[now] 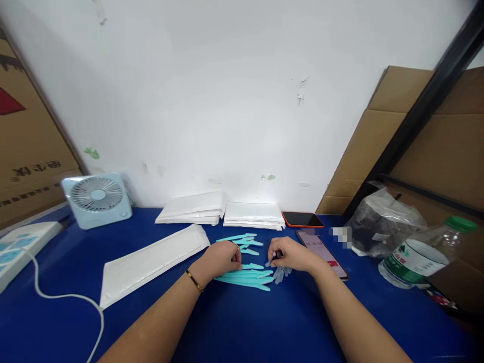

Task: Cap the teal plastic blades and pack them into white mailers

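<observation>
My left hand (219, 259) is closed on a teal eyebrow razor (252, 266), whose narrow tip points right. Several more teal eyebrow razors (247, 276) lie side by side just below that hand. Beyond it, a second loose group of teal razors (248, 244) is spread on the blue table. My right hand (289, 253) has thumb and fingers pinched on a small translucent cap (268, 263), partly hidden by the fingertips. A little heap of translucent caps (281, 274) rests under that hand. The two hands are a short gap apart.
Left of the hands lies a long white padded envelope (151, 262); stacked envelopes (254, 215) stand against the wall. A phone with a timer (321, 252) is near my right forearm, another phone (302, 219) behind it. A bottle (419, 259), fan (100, 199) and cable (68, 296) flank the area.
</observation>
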Demonstrator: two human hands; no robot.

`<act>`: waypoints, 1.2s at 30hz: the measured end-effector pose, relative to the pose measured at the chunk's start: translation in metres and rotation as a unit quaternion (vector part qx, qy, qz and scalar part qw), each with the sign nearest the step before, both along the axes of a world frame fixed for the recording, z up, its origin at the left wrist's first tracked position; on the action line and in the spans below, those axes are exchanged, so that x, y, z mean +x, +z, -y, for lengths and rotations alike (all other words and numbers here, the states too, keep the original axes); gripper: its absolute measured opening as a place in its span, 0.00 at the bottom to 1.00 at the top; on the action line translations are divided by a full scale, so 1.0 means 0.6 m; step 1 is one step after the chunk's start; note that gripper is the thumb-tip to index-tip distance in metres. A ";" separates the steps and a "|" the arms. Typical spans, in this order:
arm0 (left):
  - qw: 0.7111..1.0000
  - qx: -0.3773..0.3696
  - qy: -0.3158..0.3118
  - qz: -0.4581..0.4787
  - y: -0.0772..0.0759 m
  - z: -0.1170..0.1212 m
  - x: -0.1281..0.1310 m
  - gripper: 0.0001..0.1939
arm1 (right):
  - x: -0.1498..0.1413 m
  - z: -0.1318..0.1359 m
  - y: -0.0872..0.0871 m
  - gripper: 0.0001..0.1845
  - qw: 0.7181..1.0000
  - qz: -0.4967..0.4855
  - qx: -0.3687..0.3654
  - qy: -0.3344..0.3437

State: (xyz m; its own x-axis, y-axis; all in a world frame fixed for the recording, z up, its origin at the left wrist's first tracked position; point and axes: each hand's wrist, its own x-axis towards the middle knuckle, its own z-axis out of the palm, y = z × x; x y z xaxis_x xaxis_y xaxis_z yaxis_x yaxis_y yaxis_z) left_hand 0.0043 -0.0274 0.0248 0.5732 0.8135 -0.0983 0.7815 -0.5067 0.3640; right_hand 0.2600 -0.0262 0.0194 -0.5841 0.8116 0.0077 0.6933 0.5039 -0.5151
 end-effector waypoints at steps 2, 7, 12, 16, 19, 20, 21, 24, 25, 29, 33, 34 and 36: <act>1.000 0.010 0.006 0.002 0.001 0.002 0.003 0.05 | -0.003 -0.002 -0.003 0.02 0.999 0.010 0.028 -0.009; 0.997 0.029 0.040 0.054 0.002 0.001 0.003 0.08 | -0.001 0.003 0.006 0.05 0.997 -0.037 0.028 -0.054; 0.975 -0.056 0.070 0.201 -0.004 -0.007 -0.002 0.11 | 0.000 0.003 0.009 0.04 0.989 -0.085 0.083 -0.083; 0.935 -0.187 0.104 0.283 -0.001 -0.011 -0.005 0.14 | -0.004 0.000 0.008 0.06 0.966 -0.061 0.238 -0.075; 0.910 -0.240 0.115 0.318 0.006 -0.009 -0.006 0.16 | -0.007 0.001 0.010 0.09 0.946 -0.027 0.322 -0.035; 0.905 -0.251 0.115 0.324 0.008 -0.008 -0.006 0.17 | -0.009 0.002 0.010 0.10 0.940 -0.020 0.339 -0.023; 0.903 -0.257 0.113 0.326 0.010 -0.007 -0.007 0.17 | -0.011 0.003 0.010 0.10 0.936 -0.017 0.352 -0.010; 0.901 -0.267 0.109 0.325 0.012 -0.005 -0.008 0.18 | -0.021 0.008 0.007 0.10 0.926 -0.021 0.375 0.022; 0.900 -0.269 0.107 0.325 0.011 -0.005 -0.008 0.18 | -0.025 0.009 0.005 0.10 0.924 -0.027 0.380 0.031; 0.901 -0.275 0.082 0.326 0.005 -0.009 -0.009 0.17 | -0.039 0.009 -0.008 0.08 0.921 -0.070 0.380 0.052; 0.945 -0.146 0.097 0.275 -0.008 -0.021 -0.009 0.15 | -0.034 0.008 0.001 0.09 0.944 -0.102 0.311 0.039; 0.959 -0.084 0.111 0.247 -0.011 -0.024 -0.009 0.13 | -0.027 0.009 0.008 0.09 0.954 -0.107 0.280 0.025; 0.973 0.032 0.130 0.190 -0.014 -0.026 -0.010 0.10 | -0.011 0.011 0.022 0.09 0.974 -0.104 0.203 -0.002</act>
State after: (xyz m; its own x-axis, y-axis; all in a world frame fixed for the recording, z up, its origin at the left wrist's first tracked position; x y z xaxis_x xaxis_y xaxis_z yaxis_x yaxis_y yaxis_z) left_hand -0.0015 -0.0116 0.0164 0.3323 0.9334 0.1355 0.7011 -0.3405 0.6265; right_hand 0.2534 -0.0325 0.0328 -0.5327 0.7188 0.4468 0.5971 0.6933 -0.4035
